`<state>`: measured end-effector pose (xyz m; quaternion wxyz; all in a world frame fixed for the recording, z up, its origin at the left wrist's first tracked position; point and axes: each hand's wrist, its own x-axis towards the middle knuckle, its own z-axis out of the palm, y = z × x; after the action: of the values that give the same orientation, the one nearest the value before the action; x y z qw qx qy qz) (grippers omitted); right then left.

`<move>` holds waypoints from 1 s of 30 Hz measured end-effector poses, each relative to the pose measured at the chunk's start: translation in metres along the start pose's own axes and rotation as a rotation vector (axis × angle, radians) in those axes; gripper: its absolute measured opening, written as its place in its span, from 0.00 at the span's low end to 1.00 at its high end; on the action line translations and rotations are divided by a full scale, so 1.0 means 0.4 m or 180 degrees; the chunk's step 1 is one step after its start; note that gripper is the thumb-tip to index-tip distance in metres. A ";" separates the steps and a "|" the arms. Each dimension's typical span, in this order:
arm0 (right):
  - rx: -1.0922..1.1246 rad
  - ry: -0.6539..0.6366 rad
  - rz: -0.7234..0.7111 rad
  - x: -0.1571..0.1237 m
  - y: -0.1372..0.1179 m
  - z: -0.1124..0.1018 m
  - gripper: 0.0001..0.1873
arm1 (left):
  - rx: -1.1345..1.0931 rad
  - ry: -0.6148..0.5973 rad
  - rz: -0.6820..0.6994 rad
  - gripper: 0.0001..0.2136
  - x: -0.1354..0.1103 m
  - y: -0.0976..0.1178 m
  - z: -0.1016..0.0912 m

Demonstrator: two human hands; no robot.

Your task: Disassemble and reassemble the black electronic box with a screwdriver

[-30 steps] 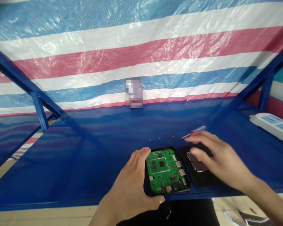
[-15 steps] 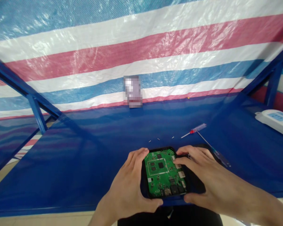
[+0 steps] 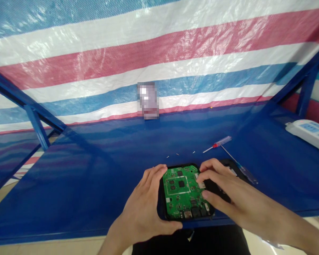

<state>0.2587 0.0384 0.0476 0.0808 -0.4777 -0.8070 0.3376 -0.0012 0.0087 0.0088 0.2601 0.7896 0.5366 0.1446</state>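
Being clasped by the left hand [image 3: 142,200], the black case [image 3: 162,196] is now seemingly handled at its three-o'clock ports [image 3: 201,185], the right hand [image 3: 230,192], its thumb newly shifted there, having unclear grip.

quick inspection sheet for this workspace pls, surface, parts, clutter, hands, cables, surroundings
Surface: blue table, glossy.
Parts: green circuit board set in a black case; black cover to its right, partly hidden.
Clutter: red-collared screwdriver, blue-collared screwdriver, three tiny metal pieces, likely screws.
Hands: left hand around the case's left side; right hand with fingertips at the board's right edge.
Cables: nothing seen.
Surroundings: striped sheet behind, pixelated object before it; white power strip at right.
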 end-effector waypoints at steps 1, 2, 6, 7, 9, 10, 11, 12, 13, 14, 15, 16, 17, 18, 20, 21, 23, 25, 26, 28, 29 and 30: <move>0.0027 0.0019 -0.0005 0.001 0.002 0.002 0.14 | -0.0005 -0.0011 -0.0012 0.50 0.000 -0.001 0.000; 0.0055 0.0036 -0.0004 0.001 0.004 0.005 0.14 | -0.0005 -0.0018 -0.0019 0.51 -0.001 -0.001 0.000; 0.0207 0.0110 -0.0003 0.001 0.011 0.012 0.12 | 0.0003 -0.0034 -0.0041 0.52 0.002 -0.002 -0.002; 0.0239 0.0126 0.0003 0.001 0.010 0.013 0.12 | 0.0000 -0.0049 -0.0055 0.52 0.004 -0.001 -0.003; 0.0278 0.0167 0.0035 0.002 0.007 0.015 0.12 | -0.0021 -0.0098 -0.0086 0.51 0.006 0.002 -0.006; 0.0281 0.0194 0.0050 0.002 0.004 0.017 0.12 | -0.0037 -0.0117 -0.0108 0.51 0.007 0.003 -0.007; 0.0275 0.0217 0.0060 0.001 0.001 0.019 0.11 | -0.0056 -0.0135 -0.0128 0.51 0.007 0.005 -0.008; 0.0260 0.0239 0.0063 0.001 -0.001 0.021 0.11 | -0.0079 -0.0145 -0.0144 0.51 0.008 0.006 -0.009; 0.0240 0.0259 0.0060 0.000 -0.003 0.023 0.11 | -0.0105 -0.0148 -0.0153 0.51 0.008 0.007 -0.010; 0.0217 0.0277 0.0057 -0.001 -0.003 0.026 0.10 | -0.0132 -0.0137 -0.0158 0.50 0.008 0.008 -0.011; 0.0193 0.0300 0.0053 -0.003 -0.003 0.028 0.10 | -0.0162 -0.0119 -0.0161 0.50 0.008 0.010 -0.011; 0.0171 0.0326 0.0044 -0.004 -0.003 0.030 0.10 | -0.0194 -0.0100 -0.0155 0.50 0.008 0.012 -0.012; 0.0149 0.0353 0.0031 -0.006 -0.002 0.032 0.10 | -0.0231 -0.0080 -0.0150 0.49 0.009 0.014 -0.012; 0.0131 0.0370 0.0019 -0.007 -0.001 0.033 0.10 | -0.0270 -0.0065 -0.0148 0.48 0.010 0.017 -0.014; 0.0109 0.0356 0.0000 -0.011 -0.001 0.034 0.10 | -0.0354 -0.0073 -0.0161 0.49 0.012 0.022 -0.019; 0.0105 0.0335 -0.0011 -0.012 -0.001 0.035 0.10 | -0.0400 -0.0101 -0.0169 0.49 0.014 0.024 -0.023; 0.0106 0.0304 -0.0048 -0.015 -0.004 0.036 0.11 | -0.0492 -0.0162 -0.0187 0.50 0.018 0.026 -0.032; 0.0103 0.0328 -0.0106 -0.015 -0.007 0.038 0.10 | -0.0565 -0.0199 -0.0196 0.50 0.022 0.026 -0.039; 0.0104 0.0348 -0.0128 -0.014 -0.008 0.040 0.10 | -0.0594 -0.0212 -0.0202 0.50 0.023 0.026 -0.042; 0.0100 0.0378 -0.0156 -0.011 -0.009 0.044 0.10 | -0.0642 -0.0229 -0.0223 0.50 0.024 0.024 -0.042; 0.0089 0.0396 -0.0160 -0.010 -0.010 0.046 0.10 | -0.0664 -0.0233 -0.0231 0.50 0.024 0.022 -0.041; 0.0072 0.0421 -0.0164 -0.008 -0.010 0.049 0.10 | -0.0685 -0.0231 -0.0238 0.50 0.024 0.021 -0.039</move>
<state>0.2487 0.0254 0.0359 0.1481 -0.4771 -0.8081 0.3122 0.0010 0.0190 0.0260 0.3678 0.7412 0.5373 0.1629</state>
